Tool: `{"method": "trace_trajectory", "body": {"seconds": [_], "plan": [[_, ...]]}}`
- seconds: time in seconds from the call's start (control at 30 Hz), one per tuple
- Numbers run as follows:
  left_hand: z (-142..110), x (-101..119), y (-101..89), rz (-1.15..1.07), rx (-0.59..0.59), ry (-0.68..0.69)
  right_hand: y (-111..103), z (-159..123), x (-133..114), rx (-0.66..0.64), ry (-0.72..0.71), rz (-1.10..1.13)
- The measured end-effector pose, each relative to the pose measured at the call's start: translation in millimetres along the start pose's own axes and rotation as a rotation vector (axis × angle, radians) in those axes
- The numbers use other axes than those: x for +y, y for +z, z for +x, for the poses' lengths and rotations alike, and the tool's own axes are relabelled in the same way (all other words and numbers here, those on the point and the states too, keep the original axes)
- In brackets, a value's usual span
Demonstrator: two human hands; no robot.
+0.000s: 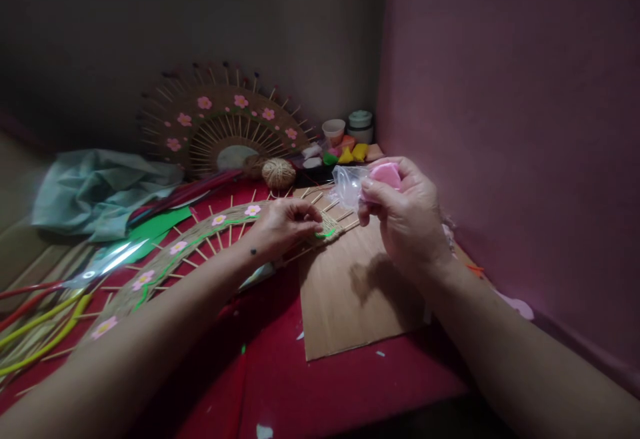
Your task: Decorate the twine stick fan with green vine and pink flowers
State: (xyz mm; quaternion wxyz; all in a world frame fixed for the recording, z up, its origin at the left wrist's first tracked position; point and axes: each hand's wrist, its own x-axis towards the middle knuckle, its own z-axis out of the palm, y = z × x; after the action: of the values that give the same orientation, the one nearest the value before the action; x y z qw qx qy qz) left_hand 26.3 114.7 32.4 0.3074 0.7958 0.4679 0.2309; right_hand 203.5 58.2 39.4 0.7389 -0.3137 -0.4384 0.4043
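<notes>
My right hand (403, 215) is closed around a lump of pink clay (386, 173) in a clear plastic bag (349, 184), held above a cardboard sheet (350, 292). My left hand (285, 222) pinches with curled fingers at the right end of a woven twine arc (165, 262), by a bright green strand (327, 232). The arc has thin sticks radiating from it, pink flowers and a green line along it. What the left fingers hold, if anything, is too small to name.
A second stick-and-twine fan (225, 125) with pink flowers leans on the back wall. Near it lie a twine ball (279, 173), coloured clay packets (345, 152) and two small tubs (360, 125). Crumpled teal cloth (100, 189), green paper and yellow and red strips lie left. A pink wall (525, 125) stands right.
</notes>
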Motion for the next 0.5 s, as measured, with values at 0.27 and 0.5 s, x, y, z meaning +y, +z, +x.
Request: {"method": "trace_trajectory", "body": {"seconds": [0.27,0.5], "plan": [[1.5,-14.9,5.9,0.085,-0.015,0.101,0.1,-0.1,0.5,-0.006,0.005,-0.001],[-1.3,-20.9,8.6,0.124,-0.050,0.161,0.6,-0.6,0.3,-0.001,0.010,-0.004]]}}
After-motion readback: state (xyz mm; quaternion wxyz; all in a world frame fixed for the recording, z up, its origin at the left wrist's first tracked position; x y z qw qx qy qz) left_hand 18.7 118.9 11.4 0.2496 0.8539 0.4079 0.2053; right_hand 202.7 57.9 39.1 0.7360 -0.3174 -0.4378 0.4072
